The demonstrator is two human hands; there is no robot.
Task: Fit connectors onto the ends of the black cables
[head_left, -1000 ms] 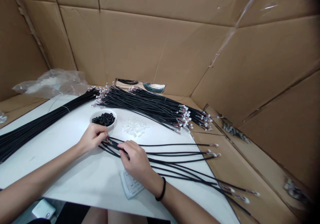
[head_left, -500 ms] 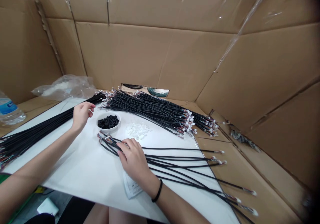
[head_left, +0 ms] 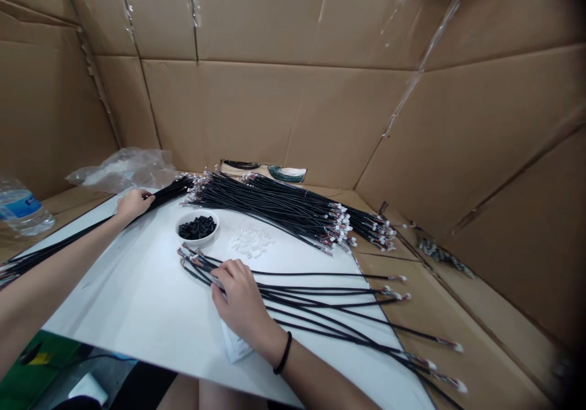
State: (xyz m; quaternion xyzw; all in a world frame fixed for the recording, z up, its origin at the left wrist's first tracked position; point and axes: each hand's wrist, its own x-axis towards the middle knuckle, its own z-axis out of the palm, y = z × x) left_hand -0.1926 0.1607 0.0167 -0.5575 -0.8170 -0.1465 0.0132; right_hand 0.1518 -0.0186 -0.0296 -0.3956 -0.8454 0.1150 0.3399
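My left hand [head_left: 132,205] reaches out to the long bundle of black cables [head_left: 171,191] on the left of the table, its fingers closed on cable there. Exactly how many it grips is hidden. My right hand [head_left: 238,294], a black band at its wrist, is curled over a looser group of black cables [head_left: 315,295] with white connectors at their ends. Just beyond it lie a heap of small white connector housings [head_left: 251,241] and a white bowl [head_left: 217,232] of short black tube pieces [head_left: 196,227].
A large pile of black cables [head_left: 270,205] lies at the back. A clear plastic bag [head_left: 126,169] and a water bottle [head_left: 22,205] stand on the left. Beneath my right hand is a white packet [head_left: 235,344]. Cardboard walls [head_left: 256,111] surround the white table [head_left: 137,312].
My left hand has moved left and down onto the left cable bundle, its fingers now touching it. My right hand stays over the loose cables. The view has tilted up slightly.
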